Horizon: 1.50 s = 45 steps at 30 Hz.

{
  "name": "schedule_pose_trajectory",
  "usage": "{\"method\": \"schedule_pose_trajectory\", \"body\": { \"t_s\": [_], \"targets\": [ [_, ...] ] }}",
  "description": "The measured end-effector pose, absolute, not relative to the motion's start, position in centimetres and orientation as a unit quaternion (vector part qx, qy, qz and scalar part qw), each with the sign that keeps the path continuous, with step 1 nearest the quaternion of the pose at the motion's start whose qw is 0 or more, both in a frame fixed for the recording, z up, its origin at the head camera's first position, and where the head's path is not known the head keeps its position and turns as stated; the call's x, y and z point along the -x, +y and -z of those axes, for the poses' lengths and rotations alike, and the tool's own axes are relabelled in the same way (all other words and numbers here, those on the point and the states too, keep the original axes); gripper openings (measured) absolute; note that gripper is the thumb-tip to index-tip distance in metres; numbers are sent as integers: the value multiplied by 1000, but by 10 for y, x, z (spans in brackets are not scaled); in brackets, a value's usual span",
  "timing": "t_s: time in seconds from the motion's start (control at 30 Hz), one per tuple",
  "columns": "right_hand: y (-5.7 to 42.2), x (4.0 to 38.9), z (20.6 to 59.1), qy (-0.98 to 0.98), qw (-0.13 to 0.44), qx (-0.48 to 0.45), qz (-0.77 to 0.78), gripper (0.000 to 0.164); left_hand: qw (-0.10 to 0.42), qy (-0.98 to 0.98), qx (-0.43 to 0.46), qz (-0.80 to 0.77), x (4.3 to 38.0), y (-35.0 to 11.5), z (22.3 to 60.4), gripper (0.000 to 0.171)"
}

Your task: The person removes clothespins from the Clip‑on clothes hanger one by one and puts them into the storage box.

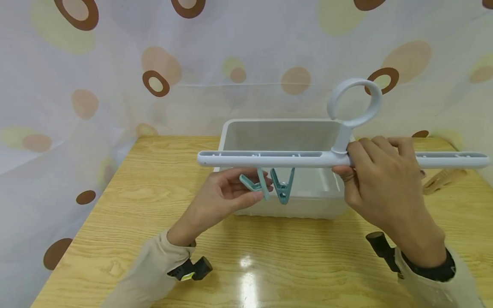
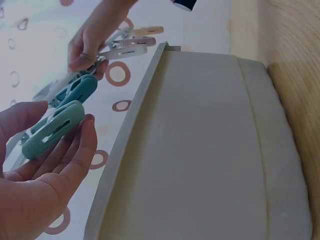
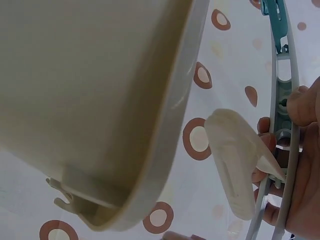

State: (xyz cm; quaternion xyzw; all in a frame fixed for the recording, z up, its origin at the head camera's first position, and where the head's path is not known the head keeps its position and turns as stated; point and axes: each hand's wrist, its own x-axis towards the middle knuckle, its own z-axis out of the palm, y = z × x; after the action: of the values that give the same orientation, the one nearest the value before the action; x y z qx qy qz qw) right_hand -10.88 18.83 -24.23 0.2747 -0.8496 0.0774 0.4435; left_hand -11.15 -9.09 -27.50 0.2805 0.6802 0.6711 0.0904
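Note:
My right hand (image 1: 385, 179) grips the white hanger bar (image 1: 265, 160) just right of its open ring hook (image 1: 356, 102). Under the bar's left half hang two clothespins. My left hand (image 1: 227, 192) holds the lighter green clothespin (image 2: 55, 130) between thumb and fingers; it hangs tilted. Beside it, the darker teal clothespin (image 1: 283, 188) is apart from my fingers. A beige clothespin (image 1: 443, 180) hangs right of my right hand. In the right wrist view, a white clothespin (image 3: 232, 165) hangs by the gripping fingers.
A white plastic bin (image 1: 285, 207) stands on the wooden table (image 1: 161, 171), behind and below the bar. A patterned cloth (image 1: 262, 42) hangs behind the table and along its left side. Both wrists wear cameras (image 1: 202, 268).

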Motion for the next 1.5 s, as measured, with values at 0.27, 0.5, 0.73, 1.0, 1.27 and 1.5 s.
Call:
{"method": "schedule_pose_trajectory", "body": {
  "t_s": [0.27, 0.5, 0.73, 1.0, 1.27, 1.5],
  "targets": [
    [183, 107, 245, -847, 440, -286, -91, 52, 55, 646, -324, -689, 117, -86, 283, 23],
    [183, 105, 243, -851, 435, -283, -78, 45, 59, 623, -350, -698, 118, -86, 285, 23],
    [185, 104, 242, -852, 435, -281, -73, 46, 62, 614, -347, -706, 118, -89, 286, 33],
    [186, 103, 243, -847, 445, -278, -85, 48, -29, 641, -366, -674, 117, -92, 289, 20],
    [186, 105, 247, -850, 449, -267, -65, 48, -293, 749, -380, -456, 120, -91, 295, 13],
    [184, 105, 248, -848, 453, -267, -64, 47, -445, 749, -381, -310, 115, -88, 298, 23]
  ]
}}
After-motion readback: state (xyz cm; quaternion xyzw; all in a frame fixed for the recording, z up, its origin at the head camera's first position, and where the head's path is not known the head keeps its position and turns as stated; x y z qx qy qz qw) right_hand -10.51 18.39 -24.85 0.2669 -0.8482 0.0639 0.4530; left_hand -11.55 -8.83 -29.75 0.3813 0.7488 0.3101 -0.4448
